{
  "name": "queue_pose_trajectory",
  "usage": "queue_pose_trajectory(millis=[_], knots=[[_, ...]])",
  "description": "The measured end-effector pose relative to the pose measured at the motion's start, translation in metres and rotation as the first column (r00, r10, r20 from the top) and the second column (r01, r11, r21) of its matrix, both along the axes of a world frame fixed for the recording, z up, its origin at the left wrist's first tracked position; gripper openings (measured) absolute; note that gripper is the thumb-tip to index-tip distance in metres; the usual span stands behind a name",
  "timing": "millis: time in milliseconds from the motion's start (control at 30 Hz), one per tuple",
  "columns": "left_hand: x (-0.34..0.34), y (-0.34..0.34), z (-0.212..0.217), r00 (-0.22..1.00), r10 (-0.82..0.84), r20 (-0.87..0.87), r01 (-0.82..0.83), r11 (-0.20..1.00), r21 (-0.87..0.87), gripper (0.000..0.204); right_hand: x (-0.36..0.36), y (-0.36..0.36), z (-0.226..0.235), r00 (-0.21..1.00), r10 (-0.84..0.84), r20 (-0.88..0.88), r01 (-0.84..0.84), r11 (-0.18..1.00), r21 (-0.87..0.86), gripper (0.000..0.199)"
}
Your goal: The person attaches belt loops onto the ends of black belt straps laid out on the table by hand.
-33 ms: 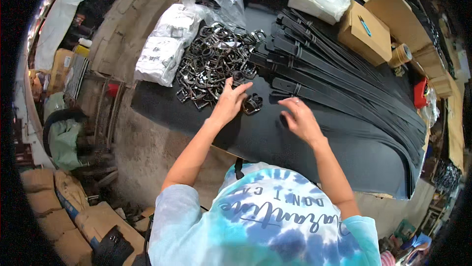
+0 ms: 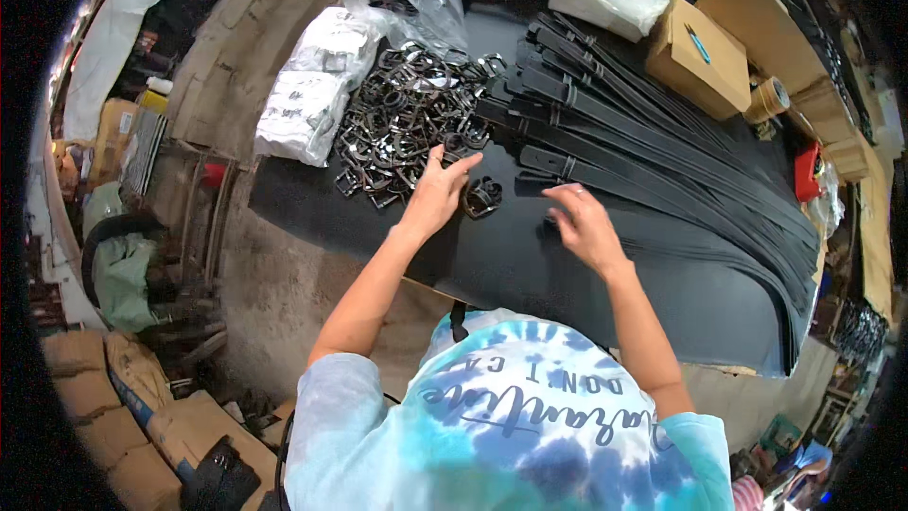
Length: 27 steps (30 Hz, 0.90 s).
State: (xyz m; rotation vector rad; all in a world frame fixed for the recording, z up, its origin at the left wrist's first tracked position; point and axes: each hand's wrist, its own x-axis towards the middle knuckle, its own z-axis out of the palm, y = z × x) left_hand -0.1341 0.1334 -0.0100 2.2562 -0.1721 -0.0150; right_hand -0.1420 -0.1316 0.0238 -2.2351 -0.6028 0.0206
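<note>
Nothing has shifted since the earlier frame. Your left hand, fingers spread, rests at the near edge of the metal buckle pile; your right hand, open, touches a black strap just beside.

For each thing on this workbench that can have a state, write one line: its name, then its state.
left hand: fingers spread, on the buckles
right hand: open, over the belt ends
buckle pile: loose heap
black belts: laid flat, overlapping
cardboard box: closed, blue pen on top
tape roll: lying flat
</note>
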Motion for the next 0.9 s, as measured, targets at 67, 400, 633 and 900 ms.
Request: queue_pose_trajectory(millis=[67, 400, 633, 900], knots=[[0.002, 0.0, 0.008, 0.999, -0.04, 0.036, 0.036, 0.995, 0.096, 0.053, -0.004, -0.02, -0.003, 0.993, -0.11, -0.053, 0.11, 0.994, 0.002, 0.024], [0.002, -0.019, 0.02, 0.974, 0.019, 0.227, -0.082, 0.958, 0.273, 0.038, -0.023, -0.068, -0.006, 0.976, -0.203, -0.076, 0.196, 0.977, -0.085, 0.024], [-0.016, -0.049, -0.01, 0.986, 0.037, 0.164, -0.084, 0.953, 0.292, 0.037, -0.028, -0.09, -0.006, 0.984, -0.105, -0.146, 0.072, 0.973, -0.219, 0.034], [-0.012, -0.039, -0.024, 0.988, 0.022, 0.152, -0.039, 0.994, 0.104, 0.035, -0.031, -0.093, -0.023, 0.976, -0.083, -0.199, 0.027, 0.962, -0.272, 0.047]])
